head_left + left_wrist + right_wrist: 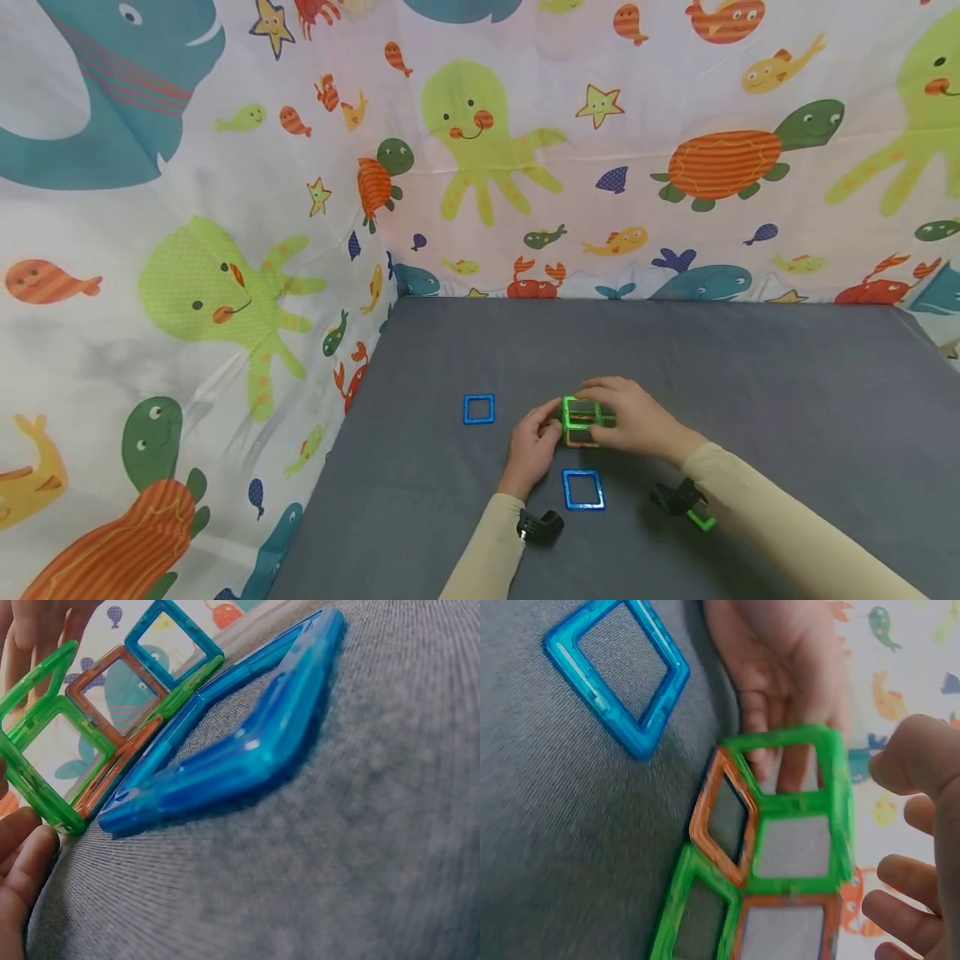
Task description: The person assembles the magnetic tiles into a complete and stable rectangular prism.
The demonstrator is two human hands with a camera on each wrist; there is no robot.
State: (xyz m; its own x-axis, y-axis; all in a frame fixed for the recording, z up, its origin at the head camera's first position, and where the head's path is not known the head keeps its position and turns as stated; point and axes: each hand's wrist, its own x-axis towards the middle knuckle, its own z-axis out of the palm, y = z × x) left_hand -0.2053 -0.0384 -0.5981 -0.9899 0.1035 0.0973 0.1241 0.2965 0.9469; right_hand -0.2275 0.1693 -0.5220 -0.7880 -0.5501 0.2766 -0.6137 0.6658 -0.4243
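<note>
Against the left side of a green-and-orange assembly of plastic square frames (791,886) sits the left hand (531,448), whether pinching I cannot tell. The right hand (633,419) spreads loosely around its right side, apparently gripping nothing. Several frames are already joined; the blue plastic square frame (478,422) leftward and another blue square (583,507) nearer the person seem left to attach.

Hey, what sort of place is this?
Probably a small play or filming corner, judging by the gray surface, the sea-animal fabric hung around it, and the toy-like colored square frames.
</note>
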